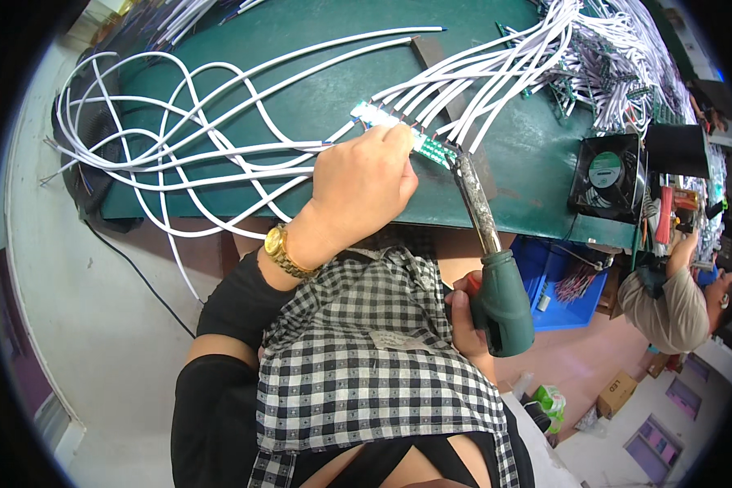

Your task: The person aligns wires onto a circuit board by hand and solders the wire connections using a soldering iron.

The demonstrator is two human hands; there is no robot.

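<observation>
My left hand [364, 175] is closed at the edge of a green-and-white circuit board strip [435, 150], its fingertips pressed down close to the board. White cables run under this hand from the left, and it appears pinched on one; the exact grip is hidden. In my right hand [466, 321] is a soldering gun [506, 305] with a dark green body and a long, stained metal barrel. The barrel's tip meets the right end of the strip. Several short white cables [464, 73] fan up and right from the strip's far edge, with thin wire ends at the board.
Long white cables [163, 110] loop over the left of the green table [537, 191]. A dark flat bar [455, 89] lies under the strip. At right stand a black fan [608, 177] and heaped wired boards [618, 73]. Beneath is a blue bin [573, 305]; another person [667, 301] sits at far right.
</observation>
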